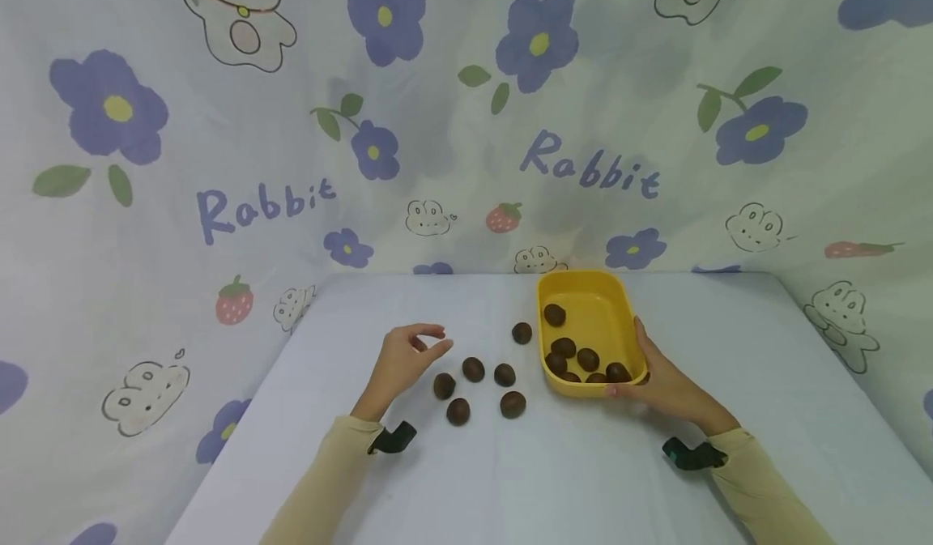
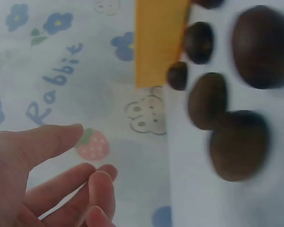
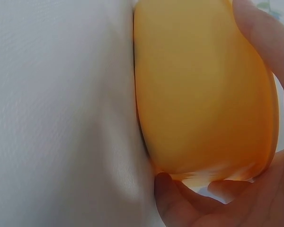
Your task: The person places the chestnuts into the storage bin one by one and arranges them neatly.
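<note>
A yellow plastic container [image 1: 599, 312] stands on the table with several dark brown chestnuts [image 1: 588, 359] inside, most gathered at its near end. My right hand [image 1: 666, 381] grips its near right corner, thumb and fingers spread around the outside wall; the right wrist view shows the wall [image 3: 199, 94] filling much of the frame. Left of the container, several loose chestnuts [image 1: 473, 369] lie scattered on the tabletop. Above and beside their left edge hovers my left hand [image 1: 406, 363], its fingers loosely bent and the thumb apart from them. In the left wrist view nothing is between those fingers [image 2: 102, 189].
The white-covered table [image 1: 350, 464] backs onto a hanging cloth [image 1: 452, 148] printed with flowers and rabbits, which also rises at both sides. One chestnut [image 1: 521, 333] lies close to the container's left wall. A dark wrist camera [image 1: 394, 438] sits on each sleeve.
</note>
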Demonstrator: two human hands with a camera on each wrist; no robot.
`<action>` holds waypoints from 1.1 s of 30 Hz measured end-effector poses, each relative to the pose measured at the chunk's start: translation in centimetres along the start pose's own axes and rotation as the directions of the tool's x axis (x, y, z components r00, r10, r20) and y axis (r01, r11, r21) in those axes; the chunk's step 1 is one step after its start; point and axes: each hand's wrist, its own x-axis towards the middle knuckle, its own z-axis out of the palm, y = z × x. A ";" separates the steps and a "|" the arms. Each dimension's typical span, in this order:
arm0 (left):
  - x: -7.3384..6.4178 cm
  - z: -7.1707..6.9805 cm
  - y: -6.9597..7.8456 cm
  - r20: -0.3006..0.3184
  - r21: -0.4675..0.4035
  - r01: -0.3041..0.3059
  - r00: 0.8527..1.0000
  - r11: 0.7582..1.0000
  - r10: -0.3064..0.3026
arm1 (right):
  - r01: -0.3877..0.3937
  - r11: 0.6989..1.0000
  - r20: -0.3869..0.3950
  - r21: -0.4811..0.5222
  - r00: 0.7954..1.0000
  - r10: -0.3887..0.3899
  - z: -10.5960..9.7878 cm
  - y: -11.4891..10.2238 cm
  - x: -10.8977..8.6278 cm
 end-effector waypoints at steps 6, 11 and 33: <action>-2.7 0.0 -1.6 0.058 0.062 0.099 0.993 0.993 -0.102 | -0.023 0.999 0.004 -0.022 1.000 0.023 -0.1 -0.1 -0.3; -3.4 0.2 -2.2 0.099 0.109 0.133 0.985 0.985 -0.144 | -0.025 1.000 0.001 -0.014 1.000 0.025 -0.1 -0.4 0.1; -4.2 2.2 -3.5 0.114 0.222 0.083 0.987 0.971 -0.111 | -0.037 0.999 0.004 -0.009 0.999 0.037 0.0 -0.1 0.0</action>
